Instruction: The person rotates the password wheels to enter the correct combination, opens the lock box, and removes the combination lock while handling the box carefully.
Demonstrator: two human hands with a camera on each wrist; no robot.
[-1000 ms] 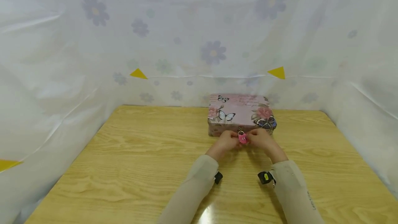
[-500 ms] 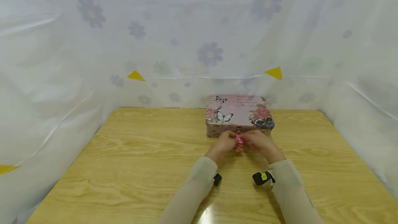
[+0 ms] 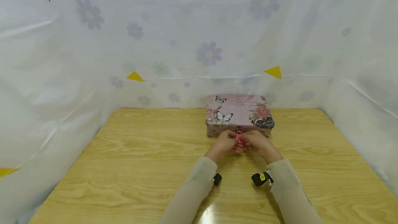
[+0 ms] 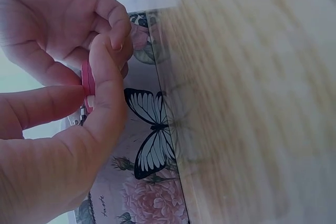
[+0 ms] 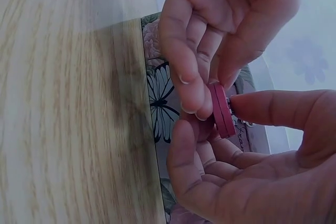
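A pink padlock (image 3: 239,138) hangs by its metal shackle from the clasp on the front of a pink box (image 3: 237,111) printed with butterflies and roses. My left hand (image 3: 224,143) pinches the padlock's left side between thumb and fingers. From the other side my right hand (image 3: 258,143) holds it too; in the right wrist view its thumb touches small dark parts, perhaps dials, on the face of the padlock (image 5: 222,111). Fingers of both hands meet behind the padlock and hide much of it. The box lid is down.
The box stands at the back of a wooden table (image 3: 140,158), close to a white flowered curtain (image 3: 174,51). Curtain also hangs along both sides. Black straps with small devices (image 3: 260,179) are at both wrists.
My right hand has shifted slightly left and its fingers now cover more of the padlock's face. The left hand keeps its hold. The head view has turned a little.
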